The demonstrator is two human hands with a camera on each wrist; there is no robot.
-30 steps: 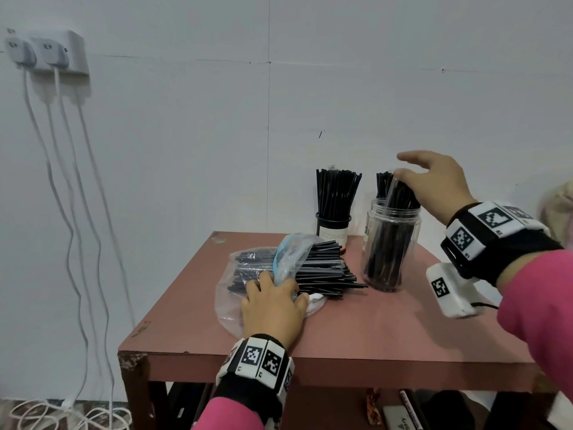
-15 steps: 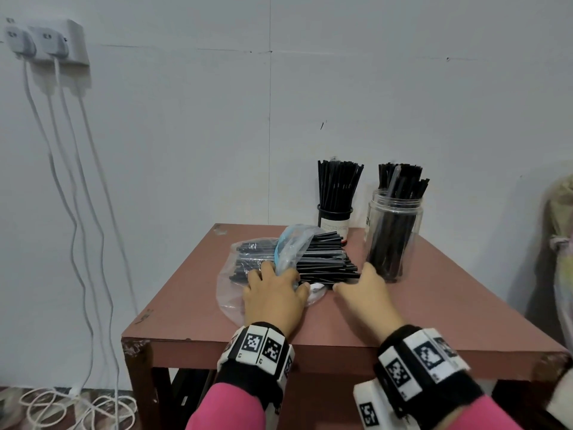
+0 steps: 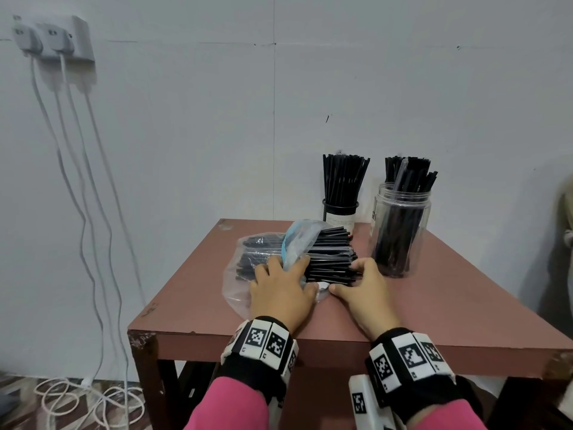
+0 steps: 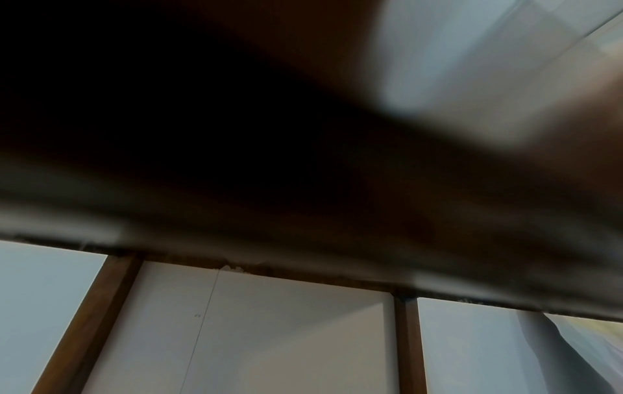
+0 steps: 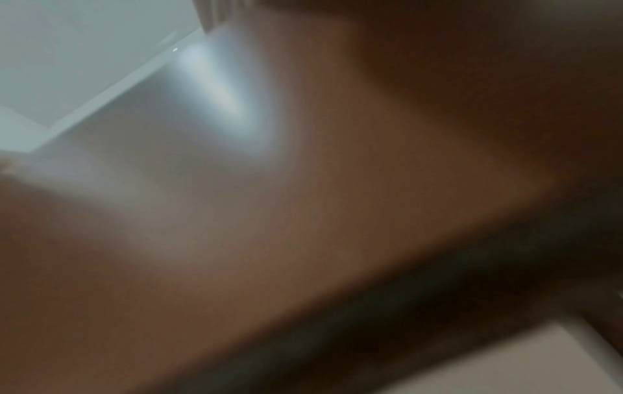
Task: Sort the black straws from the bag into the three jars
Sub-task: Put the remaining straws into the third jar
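A clear plastic bag [image 3: 238, 283] full of black straws [image 3: 328, 256] lies on the reddish table [image 3: 434, 308], with the straw ends sticking out to the right. My left hand [image 3: 280, 287] rests flat on the bag, fingers spread over its mouth. My right hand [image 3: 353, 279] is at the free straw ends, fingers curled over them and thumb underneath on the table. Behind stand a clear jar [image 3: 400, 231] and a small dark jar with a white label [image 3: 339, 217], both holding upright straws. Both wrist views are dark and blurred.
The table stands against a white wall, its near edge [image 3: 310, 342] just ahead of my wrists. White cables [image 3: 83, 212] hang from a wall socket at the left down to the floor. A pale object [image 3: 566, 218] sits at the far right edge.
My right hand came down from the top of the clear jar to the table and then slid forward onto the straw ends. The left hand stayed on the bag.
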